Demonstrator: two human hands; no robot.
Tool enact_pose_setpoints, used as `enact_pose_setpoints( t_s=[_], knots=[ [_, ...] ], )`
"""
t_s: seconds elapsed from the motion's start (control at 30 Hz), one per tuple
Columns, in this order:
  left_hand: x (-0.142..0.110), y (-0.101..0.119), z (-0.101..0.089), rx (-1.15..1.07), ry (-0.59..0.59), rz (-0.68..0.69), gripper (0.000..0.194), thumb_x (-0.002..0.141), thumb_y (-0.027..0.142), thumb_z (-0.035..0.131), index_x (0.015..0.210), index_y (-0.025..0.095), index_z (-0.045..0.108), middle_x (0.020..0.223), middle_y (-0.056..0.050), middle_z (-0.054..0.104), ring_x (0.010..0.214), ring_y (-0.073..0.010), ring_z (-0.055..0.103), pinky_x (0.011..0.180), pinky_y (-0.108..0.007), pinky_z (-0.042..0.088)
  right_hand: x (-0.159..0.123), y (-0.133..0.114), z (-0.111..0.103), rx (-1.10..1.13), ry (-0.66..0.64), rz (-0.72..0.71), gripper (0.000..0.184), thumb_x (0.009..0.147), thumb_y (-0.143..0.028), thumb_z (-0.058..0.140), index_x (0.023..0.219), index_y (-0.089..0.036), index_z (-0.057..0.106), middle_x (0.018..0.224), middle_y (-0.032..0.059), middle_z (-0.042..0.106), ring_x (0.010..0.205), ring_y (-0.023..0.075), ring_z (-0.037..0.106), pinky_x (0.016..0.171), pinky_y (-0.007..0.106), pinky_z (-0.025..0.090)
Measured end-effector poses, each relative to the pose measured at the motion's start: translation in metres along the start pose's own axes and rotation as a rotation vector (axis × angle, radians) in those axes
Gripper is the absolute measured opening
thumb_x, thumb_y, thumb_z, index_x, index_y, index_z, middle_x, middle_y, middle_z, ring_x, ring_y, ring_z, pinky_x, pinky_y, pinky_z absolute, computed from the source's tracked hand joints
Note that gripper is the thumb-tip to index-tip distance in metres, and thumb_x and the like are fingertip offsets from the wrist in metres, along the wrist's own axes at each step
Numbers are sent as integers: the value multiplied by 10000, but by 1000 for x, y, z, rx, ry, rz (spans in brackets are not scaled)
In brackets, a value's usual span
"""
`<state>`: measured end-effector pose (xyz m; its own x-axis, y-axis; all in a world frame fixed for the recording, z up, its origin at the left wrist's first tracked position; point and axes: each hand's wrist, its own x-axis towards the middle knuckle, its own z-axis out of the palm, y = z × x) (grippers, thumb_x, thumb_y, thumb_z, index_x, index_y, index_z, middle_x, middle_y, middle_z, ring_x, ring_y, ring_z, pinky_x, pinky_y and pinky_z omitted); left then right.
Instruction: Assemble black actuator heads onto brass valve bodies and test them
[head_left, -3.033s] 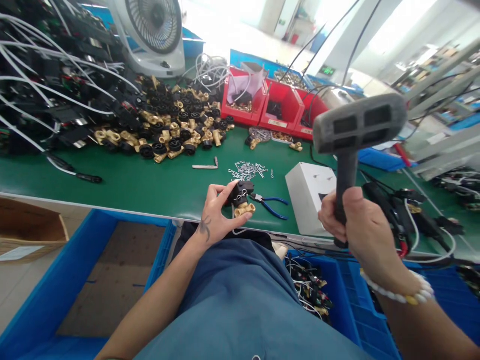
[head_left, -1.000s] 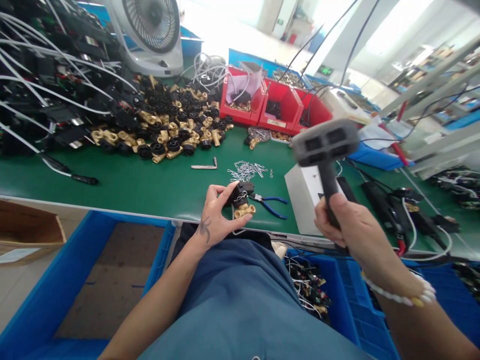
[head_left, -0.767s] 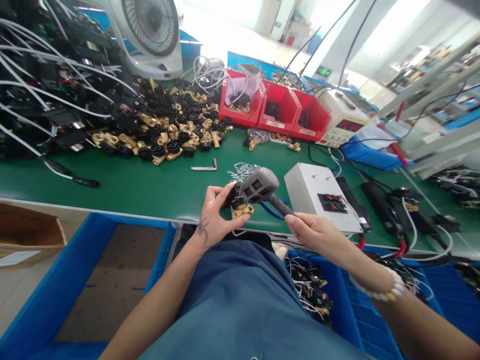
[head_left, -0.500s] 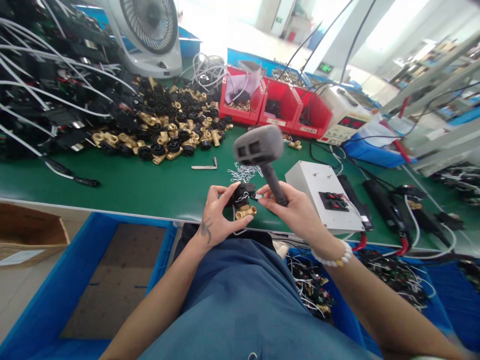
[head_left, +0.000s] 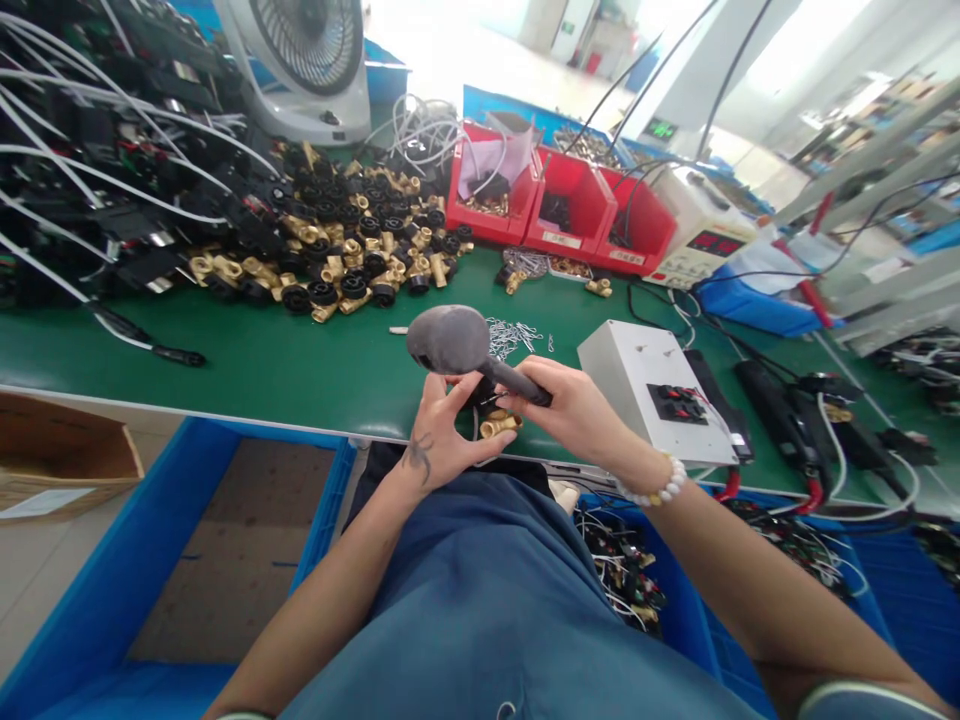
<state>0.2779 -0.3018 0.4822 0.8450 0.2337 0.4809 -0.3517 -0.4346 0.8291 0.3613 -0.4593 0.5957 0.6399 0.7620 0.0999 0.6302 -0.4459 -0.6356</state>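
Observation:
My left hand [head_left: 448,432] is closed around a brass valve fitting with a black plastic housing [head_left: 498,427], held near the table's front edge. In my right hand [head_left: 571,402] is a dark grey mallet [head_left: 450,341]. Its head hangs over the left fingers and hides most of the black housing. The right fingertips reach close to that housing; whether they pinch something there I cannot tell. Just behind the hands lies a pile of small metal wire clips [head_left: 515,338]. The tip of a metal hex key [head_left: 398,330] peeks out left of the mallet head.
Many brass and black fittings [head_left: 360,250] are heaped at the back left, beside tangled cabled units [head_left: 142,190] and a fan [head_left: 311,60]. Red bins [head_left: 568,215] stand behind. To the right are a grey switch box [head_left: 656,395] and black tools [head_left: 776,420]. Blue crates [head_left: 225,560] sit below.
The mallet head has swung left and down, now over the left fingers. My right hand has moved left, closer to the fitting. My left hand keeps its hold.

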Motion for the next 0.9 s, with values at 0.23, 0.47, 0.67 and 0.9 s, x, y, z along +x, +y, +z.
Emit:
enact_pose_setpoints(
  t_s=[0.23, 0.47, 0.67, 0.9],
  knots=[
    [2, 4, -1, -71, -4, -70, 783, 737, 404, 857, 1440, 248, 550, 1118, -59, 494, 1078, -218, 558, 974, -404, 563, -36, -28, -38, 172, 266, 71, 356, 997, -578, 539, 1030, -236, 629, 738, -7, 535, 661, 141, 500, 650, 290, 410],
    [1, 2, 0, -81, 8, -41, 763, 743, 383, 853, 1433, 245, 560, 1109, -52, 491, 1076, -214, 555, 974, -407, 559, -68, -10, -35, 126, 0, 397, 634, 902, -812, 465, 758, -200, 552, 556, -45, 388, 471, 87, 332, 427, 256, 230],
    [1, 1, -1, -76, 0, -55, 761, 750, 401, 845, 1436, 241, 558, 1124, -59, 491, 1063, -210, 553, 946, -386, 568, -70, -17, -46, 408, 411, 293, 523, 934, -727, 530, 793, -223, 549, 543, -50, 410, 448, 90, 337, 426, 256, 244],
    [1, 1, -1, -88, 4, -69, 773, 725, 382, 859, 1429, 267, 563, 1119, -50, 490, 1051, -203, 561, 902, -356, 584, -70, -14, -38, 109, 67, 409, 676, 872, -840, 477, 623, -212, 476, 496, -25, 397, 450, 101, 336, 434, 272, 227]
  ],
)
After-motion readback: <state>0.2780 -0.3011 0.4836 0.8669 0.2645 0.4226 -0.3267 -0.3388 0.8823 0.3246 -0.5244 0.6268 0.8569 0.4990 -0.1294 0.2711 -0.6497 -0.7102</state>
